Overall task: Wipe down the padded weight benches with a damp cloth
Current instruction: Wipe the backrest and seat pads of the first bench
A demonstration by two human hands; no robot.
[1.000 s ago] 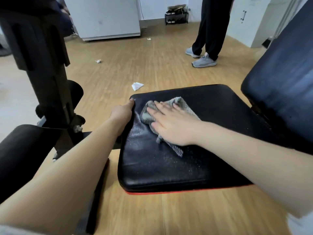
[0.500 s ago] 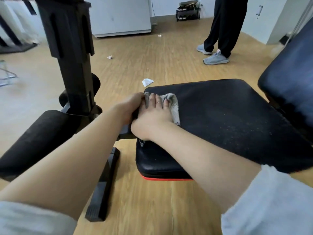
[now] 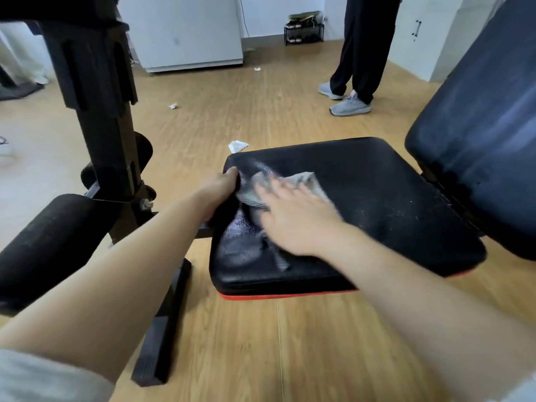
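The black padded seat pad (image 3: 377, 204) of the weight bench lies in front of me, with a red strip under its near edge. A grey cloth (image 3: 298, 181) lies on the pad's left part. My right hand (image 3: 298, 216) presses flat on the cloth with straight fingers; it is motion-blurred. My left hand (image 3: 220, 187) grips the pad's far-left edge, fingers curled over it. A wet sheen shows on the pad left of and below the cloth. The tilted black backrest pad (image 3: 478, 134) rises at the right.
The bench's black upright post (image 3: 98, 111) and a black foam roller (image 3: 49, 245) stand at the left, with a floor bar (image 3: 162, 329) below. A person's legs in grey shoes (image 3: 351, 105) stand behind. Paper scraps (image 3: 237, 146) lie on the wooden floor.
My right hand has slid the cloth from the pad's far-left edge rightward toward the middle, leaving a wet streak. My left hand stays on the pad's left edge.
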